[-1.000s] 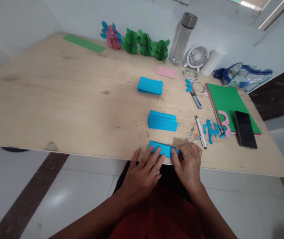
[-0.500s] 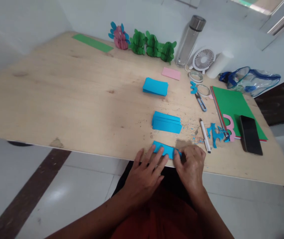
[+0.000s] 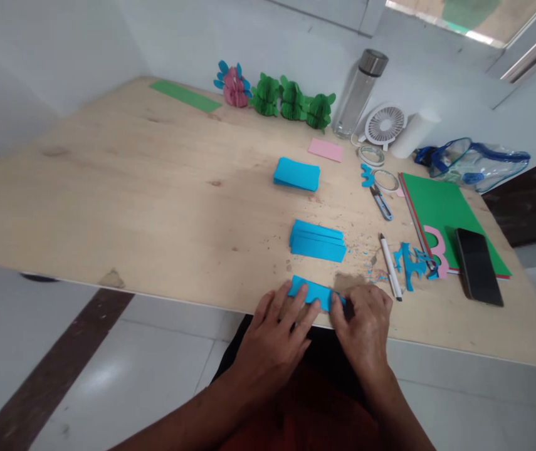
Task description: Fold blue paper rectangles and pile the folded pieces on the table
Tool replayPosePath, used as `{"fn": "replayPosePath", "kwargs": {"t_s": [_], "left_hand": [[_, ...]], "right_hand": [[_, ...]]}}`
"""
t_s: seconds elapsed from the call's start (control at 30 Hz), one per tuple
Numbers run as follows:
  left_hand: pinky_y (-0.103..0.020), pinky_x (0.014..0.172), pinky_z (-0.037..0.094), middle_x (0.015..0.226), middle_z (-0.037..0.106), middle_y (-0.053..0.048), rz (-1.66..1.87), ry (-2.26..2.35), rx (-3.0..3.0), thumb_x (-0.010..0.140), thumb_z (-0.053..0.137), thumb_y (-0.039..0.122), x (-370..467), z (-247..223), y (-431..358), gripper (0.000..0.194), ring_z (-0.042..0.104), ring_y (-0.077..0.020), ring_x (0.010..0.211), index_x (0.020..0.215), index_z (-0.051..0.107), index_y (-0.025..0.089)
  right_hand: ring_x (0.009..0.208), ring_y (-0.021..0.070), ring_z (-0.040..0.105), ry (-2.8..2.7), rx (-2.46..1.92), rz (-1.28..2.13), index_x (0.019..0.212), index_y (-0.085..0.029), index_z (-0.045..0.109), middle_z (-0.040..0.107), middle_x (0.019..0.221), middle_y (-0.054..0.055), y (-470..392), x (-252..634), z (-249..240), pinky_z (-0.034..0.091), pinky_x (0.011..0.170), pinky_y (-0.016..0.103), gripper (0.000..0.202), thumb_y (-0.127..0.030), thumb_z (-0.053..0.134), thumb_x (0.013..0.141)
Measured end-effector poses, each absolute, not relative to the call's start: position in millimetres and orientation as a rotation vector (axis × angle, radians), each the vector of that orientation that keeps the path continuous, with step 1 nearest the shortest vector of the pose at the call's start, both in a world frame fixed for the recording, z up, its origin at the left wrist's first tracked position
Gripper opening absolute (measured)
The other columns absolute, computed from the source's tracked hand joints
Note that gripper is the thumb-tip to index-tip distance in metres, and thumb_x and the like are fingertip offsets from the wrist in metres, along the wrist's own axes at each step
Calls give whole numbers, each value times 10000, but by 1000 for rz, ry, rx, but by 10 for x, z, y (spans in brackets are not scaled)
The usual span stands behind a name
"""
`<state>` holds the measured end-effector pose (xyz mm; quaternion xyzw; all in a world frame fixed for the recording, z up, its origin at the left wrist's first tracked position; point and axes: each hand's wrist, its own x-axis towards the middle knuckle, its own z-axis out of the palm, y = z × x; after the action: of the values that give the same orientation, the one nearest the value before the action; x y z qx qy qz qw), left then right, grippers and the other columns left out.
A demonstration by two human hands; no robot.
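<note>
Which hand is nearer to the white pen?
Right. The right hand is just left of the white pen, near its lower end; the left hand is farther left, beyond the right hand, with fingers on the blue paper.

The fingers [image 3: 294,306] hide parts of the blue strip [image 3: 318,292].

The tabletop [image 3: 155,188] is matt wood with visible grain and knots. The blue strip [image 3: 321,295] is smooth, matt paper. The bottle [image 3: 355,103] is clear and glossy, glass or plastic I cannot tell; its cap [image 3: 373,62] is metal. The fan [image 3: 385,125] is plastic. From where I stand, the pouch [image 3: 493,164] shows glossy, transparent plastic and the floor tiles [image 3: 168,354] a polished sheen.
</note>
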<state>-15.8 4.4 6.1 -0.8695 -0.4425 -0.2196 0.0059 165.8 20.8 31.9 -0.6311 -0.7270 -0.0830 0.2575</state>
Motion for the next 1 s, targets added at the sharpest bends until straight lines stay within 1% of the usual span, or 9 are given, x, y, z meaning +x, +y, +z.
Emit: {"fn": "replayPosePath", "kwargs": {"t_s": [0.37,0.57,0.77,1.0], "left_hand": [[-429,1050,296,1443,458,-92,-683,-1400,-2712,880,526,386,-172,106,65,499,402,-301,1321,1360,480,257],[-419,1055,296,1445,457,-88,-668,-1401,-2700,878,530,396,-173,91,62,495,415,-291,1313,1355,488,270],[-429,1060,296,1436,468,-87,-659,-1399,-2691,879,531,360,-175,60,50,485,408,-288,1323,1355,487,275],[-448,1060,292,1446,454,-97,-622,-1368,-2680,871,543,364,-191,33,52,498,405,-301,1326,1357,483,274]], "right_hand": [[721,211,468,-1989,-1727,-242,684,-234,458,534,656,15,224,1662,309,309,723,358,223,-282,512,895],[719,210,468,-1995,-1736,-242,679,-234,455,532,650,13,229,1662,317,308,725,358,223,-276,511,891],[708,204,467,-1994,-1719,-249,682,-236,457,530,643,6,232,1646,336,306,732,358,223,-271,501,898],[721,209,469,-2013,-1722,-246,683,-232,470,558,648,11,234,1648,357,300,737,359,218,-264,503,896]]}}
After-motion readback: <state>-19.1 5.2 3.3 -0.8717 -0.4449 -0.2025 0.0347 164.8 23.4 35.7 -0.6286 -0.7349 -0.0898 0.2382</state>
